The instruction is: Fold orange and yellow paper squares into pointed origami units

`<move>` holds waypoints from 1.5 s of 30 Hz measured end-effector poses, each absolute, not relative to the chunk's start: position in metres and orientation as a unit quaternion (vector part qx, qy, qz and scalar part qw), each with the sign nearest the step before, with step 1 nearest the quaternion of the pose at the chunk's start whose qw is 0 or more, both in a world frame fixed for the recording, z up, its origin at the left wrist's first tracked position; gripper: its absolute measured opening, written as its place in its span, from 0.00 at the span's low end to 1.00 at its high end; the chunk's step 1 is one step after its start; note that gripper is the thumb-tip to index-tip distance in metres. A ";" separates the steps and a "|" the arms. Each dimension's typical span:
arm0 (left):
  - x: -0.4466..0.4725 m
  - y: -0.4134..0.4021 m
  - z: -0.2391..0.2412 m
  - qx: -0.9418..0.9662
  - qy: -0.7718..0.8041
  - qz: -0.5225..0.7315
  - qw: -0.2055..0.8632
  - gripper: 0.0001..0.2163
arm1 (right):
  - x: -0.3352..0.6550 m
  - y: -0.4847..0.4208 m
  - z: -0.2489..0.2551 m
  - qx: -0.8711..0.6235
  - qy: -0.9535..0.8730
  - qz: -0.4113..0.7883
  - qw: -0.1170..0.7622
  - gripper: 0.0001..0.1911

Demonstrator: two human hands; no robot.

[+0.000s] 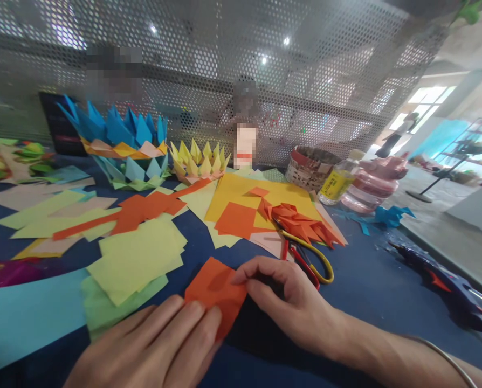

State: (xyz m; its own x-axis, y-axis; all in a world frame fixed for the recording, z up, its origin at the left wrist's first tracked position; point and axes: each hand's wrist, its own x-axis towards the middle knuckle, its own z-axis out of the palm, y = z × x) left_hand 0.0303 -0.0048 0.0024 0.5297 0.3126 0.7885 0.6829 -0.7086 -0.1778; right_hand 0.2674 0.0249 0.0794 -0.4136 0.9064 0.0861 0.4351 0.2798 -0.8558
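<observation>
Orange square paper sheet (211, 285), near centre: right hand (283, 302) pinching its right corner, left hand (156, 345) with fingers close together over its near-left edge, thumb hidden; we judge folding in hand, calling next for aligned edges.

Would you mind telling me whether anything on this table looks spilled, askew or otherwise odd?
Nothing looks clearly spilled. The scissors look slightly askew: they lie with handles spread, blade end among the folded orange paper pieces.

Orange paper (211, 280), lower left apparently hidden.
</observation>
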 end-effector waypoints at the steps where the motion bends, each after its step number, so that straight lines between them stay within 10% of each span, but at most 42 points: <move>1: 0.028 -0.004 0.000 -0.844 -0.302 -0.374 0.239 0.12 | 0.269 0.023 0.080 -0.425 -0.755 0.396 0.303 0.14; 14: 0.018 0.010 0.015 -0.866 -0.310 -0.384 0.082 0.15 | 0.278 0.030 0.071 -0.325 -0.887 0.190 0.268 0.25; 21: 0.022 0.020 0.032 -0.853 -0.317 -0.402 -0.097 0.13 | 0.279 0.037 0.068 -0.288 -0.882 0.134 0.349 0.14; 29: 0.025 0.020 0.031 -0.871 -0.322 -0.371 0.011 0.12 | 0.283 0.037 0.068 -0.233 -0.921 0.006 0.312 0.11; 45: 0.017 0.029 0.033 -0.901 -0.266 -0.331 -0.088 0.13 | 0.286 0.045 0.067 -0.174 -0.933 0.229 0.218 0.18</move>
